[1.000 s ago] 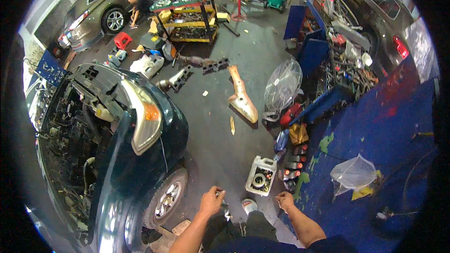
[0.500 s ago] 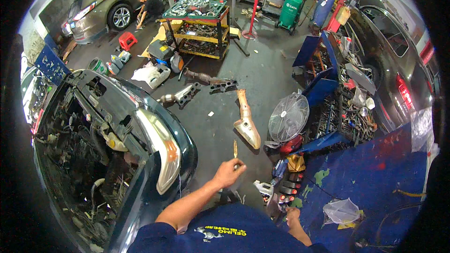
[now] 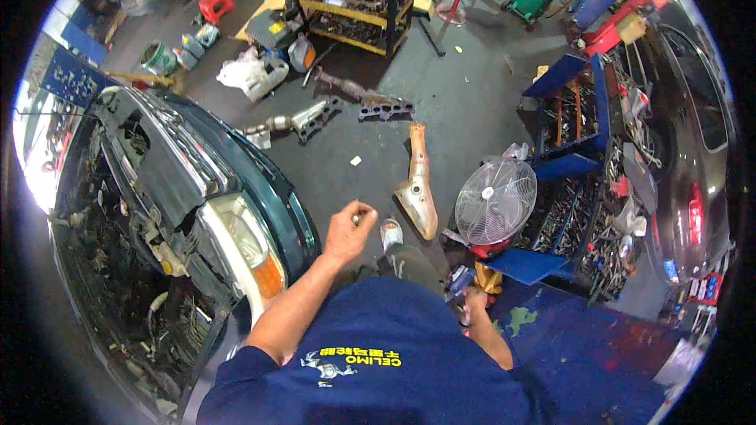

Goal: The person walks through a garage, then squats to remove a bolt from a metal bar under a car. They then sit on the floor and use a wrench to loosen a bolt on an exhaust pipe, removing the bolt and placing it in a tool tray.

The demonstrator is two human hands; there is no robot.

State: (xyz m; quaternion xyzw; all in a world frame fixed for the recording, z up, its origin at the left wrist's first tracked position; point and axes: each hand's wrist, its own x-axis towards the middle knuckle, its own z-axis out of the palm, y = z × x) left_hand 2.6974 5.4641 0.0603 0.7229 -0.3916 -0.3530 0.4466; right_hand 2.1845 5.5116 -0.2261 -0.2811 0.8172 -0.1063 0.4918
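My left hand (image 3: 350,228) is raised in front of me beside the corner of the dark green car (image 3: 260,181). Its fingers are pinched on a small pale piece (image 3: 356,219) that I cannot identify. My right hand (image 3: 475,301) hangs low at my side, next to a small blue object (image 3: 459,279) and the base of a standing fan (image 3: 496,201). Whether the right hand holds anything is hidden. My shoe (image 3: 391,232) shows on the grey floor between the hands.
The green car's bonnet is open over its engine bay (image 3: 118,252). A rust-coloured exhaust shield (image 3: 417,185) and exhaust manifolds (image 3: 384,106) lie on the floor ahead. Farther off stands a yellow-shelved tool cart (image 3: 346,0). Blue racks (image 3: 567,134), a dark car (image 3: 693,110) and a blue surface (image 3: 598,346) are on the right.
I have risen from a crouch by the green car's front wheel. My left hand has lifted from the floor to chest height, and the view has shifted toward the car's front.
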